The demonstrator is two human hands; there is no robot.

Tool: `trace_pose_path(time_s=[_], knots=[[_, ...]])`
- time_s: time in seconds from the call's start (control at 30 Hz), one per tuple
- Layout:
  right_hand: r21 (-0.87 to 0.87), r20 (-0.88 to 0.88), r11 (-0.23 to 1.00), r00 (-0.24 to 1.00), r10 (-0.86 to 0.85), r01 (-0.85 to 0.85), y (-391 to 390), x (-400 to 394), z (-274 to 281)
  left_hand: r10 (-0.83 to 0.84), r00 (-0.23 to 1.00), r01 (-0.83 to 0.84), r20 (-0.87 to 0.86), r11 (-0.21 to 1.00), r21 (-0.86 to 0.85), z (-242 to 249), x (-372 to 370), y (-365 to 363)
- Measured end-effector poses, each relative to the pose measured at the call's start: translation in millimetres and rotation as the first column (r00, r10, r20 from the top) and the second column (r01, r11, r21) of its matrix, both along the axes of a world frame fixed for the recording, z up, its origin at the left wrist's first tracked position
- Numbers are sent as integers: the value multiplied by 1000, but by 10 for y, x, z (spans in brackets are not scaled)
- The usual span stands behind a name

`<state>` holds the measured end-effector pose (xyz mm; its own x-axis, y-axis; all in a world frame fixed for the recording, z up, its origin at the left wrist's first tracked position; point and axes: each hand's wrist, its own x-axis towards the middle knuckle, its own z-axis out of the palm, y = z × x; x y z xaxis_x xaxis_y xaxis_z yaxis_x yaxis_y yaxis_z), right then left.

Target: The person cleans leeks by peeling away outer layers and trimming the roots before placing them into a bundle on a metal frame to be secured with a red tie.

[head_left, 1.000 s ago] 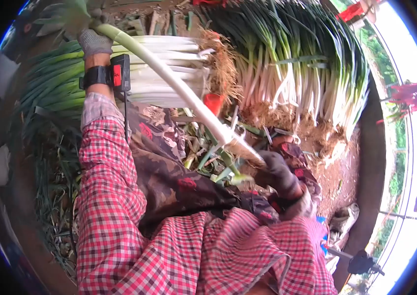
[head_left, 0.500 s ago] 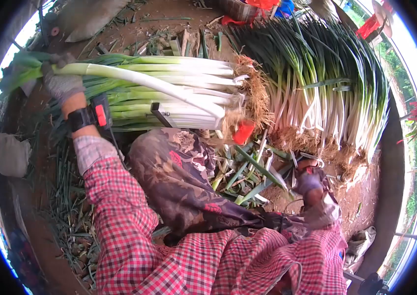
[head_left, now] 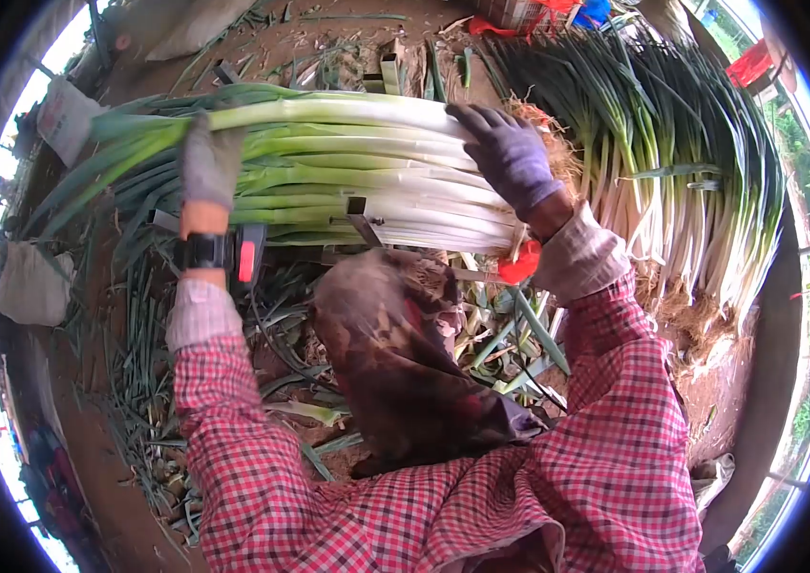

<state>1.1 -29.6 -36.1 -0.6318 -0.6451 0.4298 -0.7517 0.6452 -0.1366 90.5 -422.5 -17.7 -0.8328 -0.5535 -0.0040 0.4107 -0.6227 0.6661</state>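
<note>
A thick pile of long green onions [head_left: 376, 177] lies crosswise in front of me, leaves to the left and white ends and roots to the right. My gloved left hand [head_left: 212, 162] is closed around a green onion at the pile's far edge, where its stem turns to leaf. At the root end, my gloved right hand [head_left: 510, 158] lies over the white stems with its fingers spread. Its palm hides part of the roots. A metal bracket [head_left: 364, 222] stands up at the near side of the pile, and a red piece [head_left: 521, 263] shows beside the roots.
A second large heap of green onions [head_left: 672, 181] lies at the right, roots toward me. Trimmed leaves [head_left: 152, 382] litter the dirt floor. A white sack [head_left: 32, 284] sits at the left, and a basket [head_left: 519, 13] stands at the back. My knee [head_left: 381, 306] is close to the pile.
The green onion in my left hand, slanted across the pile before, now lies along its far edge. My right hand has come up from the scraps near my knee to the root end.
</note>
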Motion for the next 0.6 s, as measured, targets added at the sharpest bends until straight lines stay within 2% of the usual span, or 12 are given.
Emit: trace_pose_path(time_s=[0.03,0.07,0.1,0.13,0.17,0.2,0.23,0.27,0.33,0.37,0.47,0.6], knots=[[33,-30,999,999,-22,23,57,-78,-275,-101,984,111,145,992,-56,-221,102,-52],[244,110,960,980,-165,134,97,-38,-357,-225,923,280,313,950,-141,-485,279,-291],[323,144,925,955,-259,202,138,-44,-545,-319,817,452,481,871,-191,-647,409,-419],[402,169,876,919,-355,264,118,-25,-625,-79,839,399,539,762,-510,-655,458,-368],[437,215,870,913,-347,228,137,-66,-656,161,849,352,504,540,-765,-661,478,-307],[444,213,865,910,-355,233,120,-44,-633,369,845,316,387,239,-918,-602,519,-166],[455,211,860,910,-357,232,101,-9,-609,405,907,155,119,-58,-986,-179,544,244],[464,197,855,915,-353,230,63,-9,-565,364,931,135,13,-310,-941,-40,487,389],[346,267,905,898,-349,249,-41,-4,-557,202,966,41,-165,-742,-669,94,257,477],[324,278,917,903,-328,233,-93,-36,-601,240,969,149,-61,-763,-628,-115,137,276],[261,243,934,920,-307,243,-136,-91,-777,221,972,223,83,-741,-633,-423,13,-38],[215,188,948,942,-277,236,-64,11,-832,58,998,58,25,-693,-719,-454,193,-13]])
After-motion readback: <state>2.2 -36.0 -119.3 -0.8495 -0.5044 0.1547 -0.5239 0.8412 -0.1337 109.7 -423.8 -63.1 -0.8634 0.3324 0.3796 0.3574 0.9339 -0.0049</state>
